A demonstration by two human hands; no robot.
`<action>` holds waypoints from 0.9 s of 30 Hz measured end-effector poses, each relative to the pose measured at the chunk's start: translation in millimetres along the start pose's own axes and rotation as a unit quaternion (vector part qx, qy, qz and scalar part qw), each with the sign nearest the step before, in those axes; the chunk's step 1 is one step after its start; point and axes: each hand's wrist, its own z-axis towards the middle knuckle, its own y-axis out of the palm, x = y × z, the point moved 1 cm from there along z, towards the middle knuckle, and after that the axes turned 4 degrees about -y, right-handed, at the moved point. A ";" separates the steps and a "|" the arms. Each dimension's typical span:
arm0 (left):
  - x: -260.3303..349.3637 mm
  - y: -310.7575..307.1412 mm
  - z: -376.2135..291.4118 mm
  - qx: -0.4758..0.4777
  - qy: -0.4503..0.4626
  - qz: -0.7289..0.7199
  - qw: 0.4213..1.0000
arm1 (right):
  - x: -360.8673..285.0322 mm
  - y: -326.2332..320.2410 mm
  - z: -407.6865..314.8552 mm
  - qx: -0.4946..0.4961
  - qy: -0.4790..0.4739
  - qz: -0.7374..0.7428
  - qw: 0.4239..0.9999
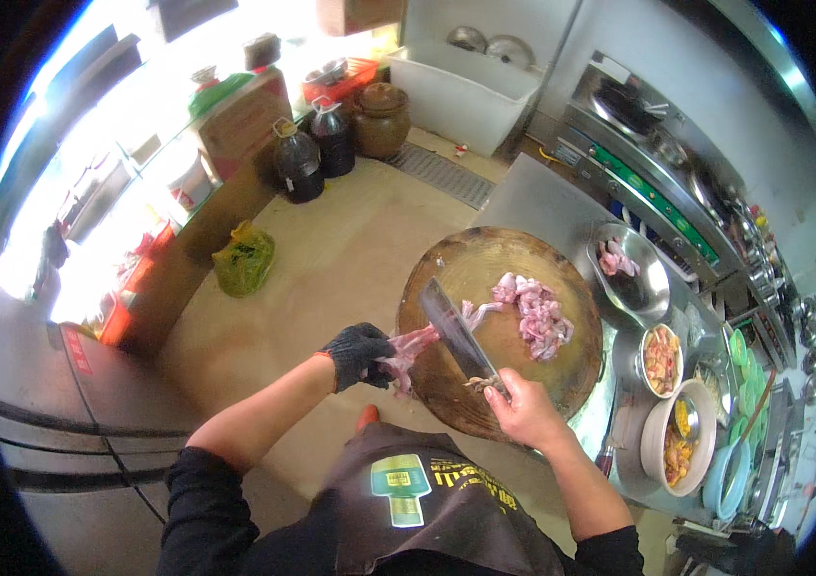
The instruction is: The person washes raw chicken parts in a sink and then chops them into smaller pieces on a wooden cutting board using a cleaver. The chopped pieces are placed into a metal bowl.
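My left hand (pixel 359 355), in a dark glove, grips a long piece of raw meat (pixel 411 345) that reaches over the left edge of a round wooden chopping block (pixel 494 403). Bare, my right hand (pixel 529 410) is closed around the handle of a cleaver (pixel 458 327). Its broad blade lies across the meat, partly covering it; whether it touches the meat I cannot tell. A heap of chopped raw meat pieces (pixel 541 317) rests on the block to the right of the blade.
Right of the block are a steel basin (pixel 656 284) with meat, a bowl of meat pieces (pixel 662 360), a large pale bowl (pixel 656 461) and a blue basin (pixel 728 479). A knife (pixel 608 450) lies by the block. A green plastic bag (pixel 244 261) sits on the floor.
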 end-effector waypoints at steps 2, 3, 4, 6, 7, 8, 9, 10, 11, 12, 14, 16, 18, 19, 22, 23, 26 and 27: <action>-1.0 1.3 -0.2 -0.010 0.037 0.050 0.998 | -10.2 -1.1 6.8 -0.013 -0.001 -0.001 1.000; -2.3 1.3 -0.1 -0.008 0.056 0.099 0.994 | -18.0 -6.2 8.7 -0.024 0.014 -0.001 1.000; -4.2 0.4 0.4 -0.011 0.041 0.067 0.997 | -26.8 -13.1 10.2 -0.041 0.056 -0.012 0.997; -9.8 -1.3 2.0 0.011 0.001 0.052 0.999 | -50.8 -35.4 12.2 0.019 -0.007 -0.035 0.999; -12.5 -2.2 3.2 0.022 -0.007 0.045 0.999 | -62.1 -45.5 11.9 0.046 -0.039 -0.045 0.997; -15.6 -2.8 4.2 0.033 -0.015 0.039 0.999 | -71.7 -54.4 8.4 0.101 -0.048 -0.047 0.993; -17.3 -3.6 5.6 0.038 -0.008 0.034 0.999 | -78.0 -56.6 8.8 0.135 -0.058 -0.014 0.989; -19.4 -4.1 6.6 0.037 -0.011 0.036 0.999 | -81.4 -55.9 8.6 0.169 -0.067 0.019 0.983; -19.5 -5.1 7.4 0.030 0.003 0.039 0.999 | -80.6 -51.6 10.0 0.173 -0.083 0.028 0.981; -18.7 -6.1 8.1 0.030 0.002 0.071 0.997 | -76.2 -44.7 11.8 0.119 -0.066 -0.018 0.991; -13.1 -7.0 5.6 -0.027 0.084 0.234 0.968 | -54.7 -21.5 23.6 -0.024 -0.003 -0.105 0.994; 0.3 -5.7 3.0 -0.048 0.169 0.392 0.903 | -24.7 -15.4 28.3 -0.075 0.075 -0.137 0.985; 9.0 1.8 -7.1 -0.050 0.179 0.459 0.869 | 2.4 -25.8 14.4 -0.099 0.202 -0.162 0.961; 12.2 9.3 -13.3 -0.046 0.158 0.389 0.906 | 12.5 -35.5 8.1 -0.065 0.181 -0.135 0.972; 31.9 44.0 -7.8 -0.040 0.042 0.126 0.990 | 37.1 -51.6 -1.9 -0.018 0.186 -0.142 0.972; 42.9 58.5 2.3 -0.033 0.062 0.225 0.972 | 42.7 -51.9 -3.2 -0.013 0.207 -0.114 0.972; 55.7 101.1 33.4 -0.085 0.056 0.199 0.975 | 50.8 -50.0 -8.5 0.006 0.186 -0.131 0.974; 57.9 109.4 43.5 -0.095 0.044 0.213 0.971 | 52.2 -47.8 -8.9 0.019 0.186 -0.126 0.974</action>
